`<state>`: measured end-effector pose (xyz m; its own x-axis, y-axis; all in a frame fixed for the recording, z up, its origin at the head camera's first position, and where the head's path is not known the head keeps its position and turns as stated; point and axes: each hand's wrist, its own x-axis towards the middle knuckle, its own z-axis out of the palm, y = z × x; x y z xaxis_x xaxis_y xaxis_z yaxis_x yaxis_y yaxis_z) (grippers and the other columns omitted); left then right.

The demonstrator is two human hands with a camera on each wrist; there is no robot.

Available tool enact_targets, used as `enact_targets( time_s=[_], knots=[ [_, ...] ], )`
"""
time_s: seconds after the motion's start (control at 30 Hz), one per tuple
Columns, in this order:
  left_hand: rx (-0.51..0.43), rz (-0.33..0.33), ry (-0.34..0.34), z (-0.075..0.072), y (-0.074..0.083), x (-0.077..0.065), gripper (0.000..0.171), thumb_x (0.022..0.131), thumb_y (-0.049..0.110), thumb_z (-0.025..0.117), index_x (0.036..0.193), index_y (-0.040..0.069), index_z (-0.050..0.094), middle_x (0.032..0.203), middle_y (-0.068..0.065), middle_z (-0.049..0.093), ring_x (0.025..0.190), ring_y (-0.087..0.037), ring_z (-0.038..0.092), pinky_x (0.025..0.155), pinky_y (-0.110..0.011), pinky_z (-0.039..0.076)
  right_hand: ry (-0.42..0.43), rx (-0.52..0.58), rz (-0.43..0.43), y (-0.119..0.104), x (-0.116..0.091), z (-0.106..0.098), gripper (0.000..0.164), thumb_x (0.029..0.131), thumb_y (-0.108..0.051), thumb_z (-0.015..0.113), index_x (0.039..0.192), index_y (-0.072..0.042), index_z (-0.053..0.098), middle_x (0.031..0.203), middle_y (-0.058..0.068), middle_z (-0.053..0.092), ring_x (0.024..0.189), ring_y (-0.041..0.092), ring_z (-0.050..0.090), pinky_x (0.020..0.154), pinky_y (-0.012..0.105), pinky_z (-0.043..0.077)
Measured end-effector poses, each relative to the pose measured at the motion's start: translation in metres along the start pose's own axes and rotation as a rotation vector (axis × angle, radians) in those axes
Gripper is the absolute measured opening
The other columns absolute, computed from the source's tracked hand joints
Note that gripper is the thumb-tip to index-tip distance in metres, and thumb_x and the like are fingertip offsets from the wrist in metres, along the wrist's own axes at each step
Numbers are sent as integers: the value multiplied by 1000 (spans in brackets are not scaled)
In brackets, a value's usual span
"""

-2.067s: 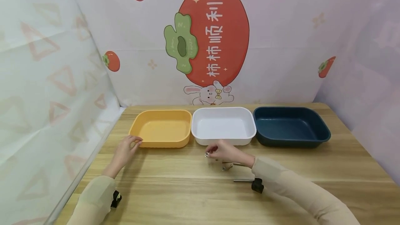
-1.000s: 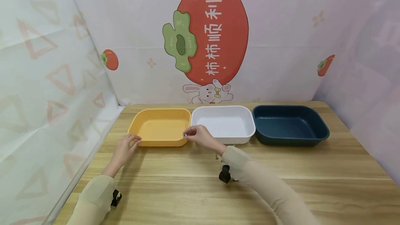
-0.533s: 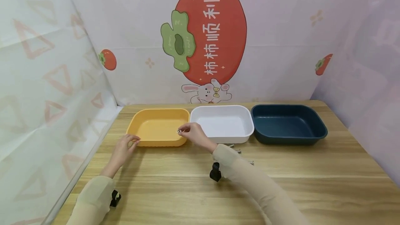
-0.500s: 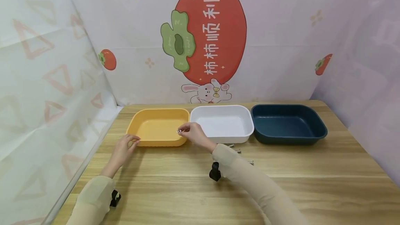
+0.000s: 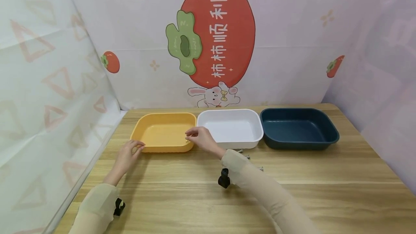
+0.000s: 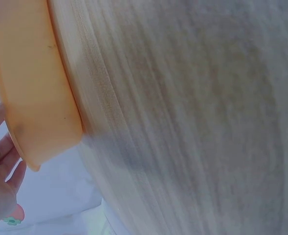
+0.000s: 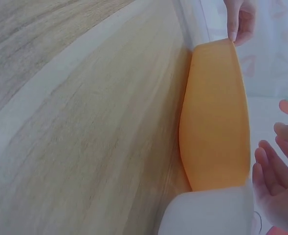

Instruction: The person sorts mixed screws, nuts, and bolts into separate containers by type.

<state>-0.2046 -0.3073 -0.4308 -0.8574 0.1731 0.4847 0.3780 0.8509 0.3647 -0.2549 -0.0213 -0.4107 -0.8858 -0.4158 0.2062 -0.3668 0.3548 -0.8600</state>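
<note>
My left hand (image 5: 127,156) pinches the near left rim of the yellow tray (image 5: 172,148), thumb and fingers on its edge. In the left wrist view, the fingers of the left hand (image 6: 2,171) lie along the rim of that tray (image 6: 38,93). Over the tray's right end hovers my right hand (image 5: 202,139), its fingers loosely bent and apart. The right wrist view shows the right hand (image 7: 280,181) beside the rim with nothing between thumb and fingers. A small shiny metal piece (image 5: 187,141) shows just below the right fingertips, within the tray's outline.
A white tray (image 5: 238,145) and a dark blue tray (image 5: 300,145) stand to the right of the yellow one in a row. Metal bolts (image 5: 261,169) lie on the wooden table (image 5: 182,198), partly hidden by the right forearm. A printed cloth (image 5: 143,82) hangs behind.
The right hand has carried a small metal piece leftward from the table to over the yellow tray and let go of it. The left hand stays at the rim.
</note>
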Motion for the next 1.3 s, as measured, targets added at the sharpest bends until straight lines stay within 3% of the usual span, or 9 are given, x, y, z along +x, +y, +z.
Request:
enact_targets(
  time_s=[0.37,0.67,1.13,1.3],
  knots=[
    [-12,1,2,0,1,1,8,77,-1,64,84,-3,62,84,-17,60,81,-35,56,72,-48,42,-34,-26,-37,-4,-19,-25,19,81,-8,63,97,3,65,89,8,66,76,15,58,68,21,45],
    [-22,-3,-7,0,2,2,7,77,-1,63,84,-3,62,85,-17,60,82,-35,55,73,-48,42,-125,-96,-41,1,-38,-46,19,78,-9,65,95,0,66,84,4,66,71,9,55,65,19,44],
    [-10,19,7,-1,1,-1,7,77,-1,64,84,-3,62,84,-18,60,81,-36,54,73,-49,41,-279,-90,-91,14,-75,-70,15,80,-4,62,93,3,64,86,12,65,76,14,58,67,24,47],
    [-16,24,18,0,2,-1,8,76,-3,64,84,-3,62,84,-18,59,81,-36,55,72,-49,41,-314,-108,-89,19,-87,-80,18,81,-6,61,95,5,63,85,7,64,75,12,57,67,25,47]
  ],
)
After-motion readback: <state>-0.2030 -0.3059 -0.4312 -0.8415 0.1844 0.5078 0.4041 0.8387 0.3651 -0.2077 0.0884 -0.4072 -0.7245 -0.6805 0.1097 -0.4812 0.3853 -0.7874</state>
